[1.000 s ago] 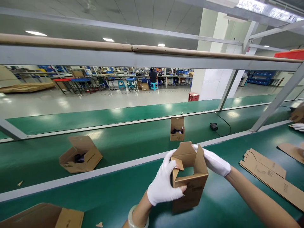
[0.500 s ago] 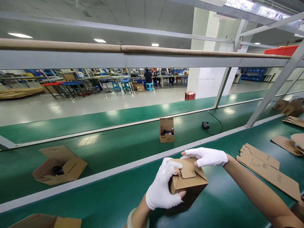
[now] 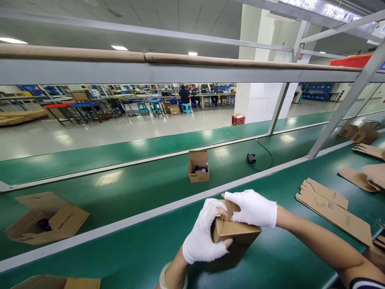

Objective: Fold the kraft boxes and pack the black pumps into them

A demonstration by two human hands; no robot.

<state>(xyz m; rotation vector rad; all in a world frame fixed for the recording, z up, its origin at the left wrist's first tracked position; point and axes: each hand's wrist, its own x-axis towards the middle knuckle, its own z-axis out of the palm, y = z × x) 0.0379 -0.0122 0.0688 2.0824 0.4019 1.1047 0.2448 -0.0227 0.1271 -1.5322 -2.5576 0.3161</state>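
Grasping the side of one cardboard box (image 3: 239,230), the left hand's (image 3: 204,235) fingers show in the head view on the near side of the white rail (image 3: 168,209). The right hand's (image 3: 254,208) fingers lie over its top; whether gripping or pressing, I cannot tell. Its walls are up; its top seems not fully closed. Beyond the rail: two open boxes (image 3: 200,177) (image 3: 69,220), one black device (image 3: 250,159). On the near side: one cut-off box (image 3: 82,283), one large cardboard sheet (image 3: 333,212), flat, not yet raised; further cardboard is too crowded to count.
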